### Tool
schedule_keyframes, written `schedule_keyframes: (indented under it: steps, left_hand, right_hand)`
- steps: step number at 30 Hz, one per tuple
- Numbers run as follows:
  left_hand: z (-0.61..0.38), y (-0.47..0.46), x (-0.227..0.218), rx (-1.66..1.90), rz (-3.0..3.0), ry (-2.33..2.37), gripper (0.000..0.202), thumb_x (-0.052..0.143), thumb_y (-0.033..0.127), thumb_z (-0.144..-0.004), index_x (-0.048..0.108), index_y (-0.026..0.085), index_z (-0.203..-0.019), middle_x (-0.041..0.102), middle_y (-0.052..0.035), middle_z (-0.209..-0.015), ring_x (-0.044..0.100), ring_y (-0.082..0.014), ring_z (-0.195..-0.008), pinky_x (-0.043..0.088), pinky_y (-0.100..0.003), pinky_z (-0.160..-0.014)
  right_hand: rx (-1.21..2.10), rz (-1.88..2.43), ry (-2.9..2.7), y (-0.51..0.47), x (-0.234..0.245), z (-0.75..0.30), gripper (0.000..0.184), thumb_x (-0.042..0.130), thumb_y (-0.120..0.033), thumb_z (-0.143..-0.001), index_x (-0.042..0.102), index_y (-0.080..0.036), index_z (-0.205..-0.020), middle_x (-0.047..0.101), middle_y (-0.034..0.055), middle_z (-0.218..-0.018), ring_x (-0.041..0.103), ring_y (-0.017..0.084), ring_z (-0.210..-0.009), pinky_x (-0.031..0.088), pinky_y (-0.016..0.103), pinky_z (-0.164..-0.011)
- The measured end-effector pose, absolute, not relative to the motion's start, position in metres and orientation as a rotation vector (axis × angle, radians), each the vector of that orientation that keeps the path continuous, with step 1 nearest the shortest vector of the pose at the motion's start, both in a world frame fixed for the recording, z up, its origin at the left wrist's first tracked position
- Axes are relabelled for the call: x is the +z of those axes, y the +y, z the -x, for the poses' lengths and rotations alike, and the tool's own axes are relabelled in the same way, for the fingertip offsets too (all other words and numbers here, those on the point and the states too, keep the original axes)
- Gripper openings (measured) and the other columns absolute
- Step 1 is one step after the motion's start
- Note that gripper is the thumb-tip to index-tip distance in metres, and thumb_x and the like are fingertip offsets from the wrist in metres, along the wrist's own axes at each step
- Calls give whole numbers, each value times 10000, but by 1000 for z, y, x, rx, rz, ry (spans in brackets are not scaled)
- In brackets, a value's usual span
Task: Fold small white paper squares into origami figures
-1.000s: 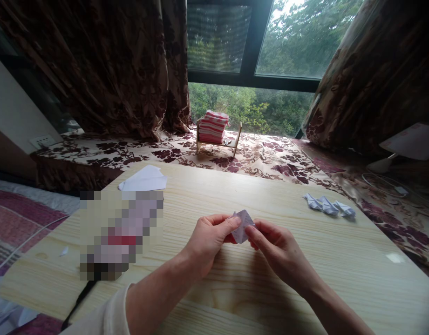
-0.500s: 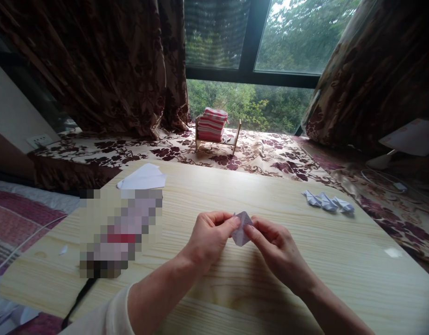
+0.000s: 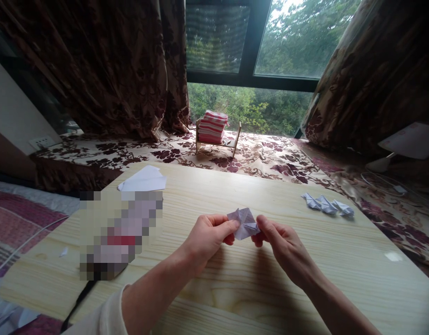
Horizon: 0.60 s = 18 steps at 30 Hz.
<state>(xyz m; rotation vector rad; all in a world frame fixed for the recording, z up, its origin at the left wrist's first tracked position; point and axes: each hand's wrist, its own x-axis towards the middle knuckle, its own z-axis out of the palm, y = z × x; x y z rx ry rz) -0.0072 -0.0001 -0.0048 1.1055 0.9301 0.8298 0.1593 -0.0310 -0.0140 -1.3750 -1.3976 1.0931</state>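
Note:
A small folded piece of white paper [image 3: 247, 222] is held between my two hands above the wooden table [image 3: 200, 195]. My left hand [image 3: 212, 232] pinches its left side, thumb on top and fingers beneath. At the paper's right end, my right hand [image 3: 275, 232] grips a narrow folded flap between thumb and fingers. A pointed corner sticks up near my left thumb. Several folded paper pieces [image 3: 328, 204] lie in a row at the table's right side, apart from my hands.
White paper sheets [image 3: 144, 179] lie at the table's far left. In front of them is a blurred-out object [image 3: 121, 237] with a black strap [image 3: 79, 298]. A paper scrap [image 3: 63, 251] lies near the left edge. Striped folded cloths [image 3: 212, 128] sit on a small stand on the sill.
My hands have moved slightly apart. The paper has opened out wider and now shows raised points and a flap at the right, where before it was a compact diamond.

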Motion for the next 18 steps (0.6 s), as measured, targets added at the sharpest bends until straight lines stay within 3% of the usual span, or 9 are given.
schedule_keyframes:
  steps: [3,8,11,18]
  left_hand:
    - [7,-1,-4,829,-1164,956,293,626,327,-710,563,129,-504,517,-3,-529,425,-102,-561,311,-239,-564]
    - [6,-4,-2,745,-1320,939,254,607,295,-714,564,125,-530,453,26,-516,356,-82,-521,251,-228,-504]
    - [5,-6,-3,723,-1397,949,259,596,303,-731,570,124,-546,410,36,-505,333,-78,-508,226,-227,-478]
    - [4,-9,0,816,-1489,963,221,599,257,-740,618,114,-573,503,0,-560,436,-106,-575,319,-223,-519]
  right_hand:
    - [1060,1377,-1385,-31,-13,-162,481,428,-556,-867,576,-162,-636,551,30,-625,491,151,-624,414,276,-619]
    - [1087,1283,-1430,-32,-11,-156,277,588,-444,-814,631,-170,-801,626,29,-740,551,157,-688,438,255,-616]
    - [1136,1260,-1396,-32,-11,-153,266,620,-421,-794,642,-157,-766,621,24,-696,534,135,-634,423,240,-575]
    - [1168,1269,-1417,-33,-13,-154,285,592,-413,-808,589,-146,-709,525,-8,-622,450,107,-585,354,230,-526]
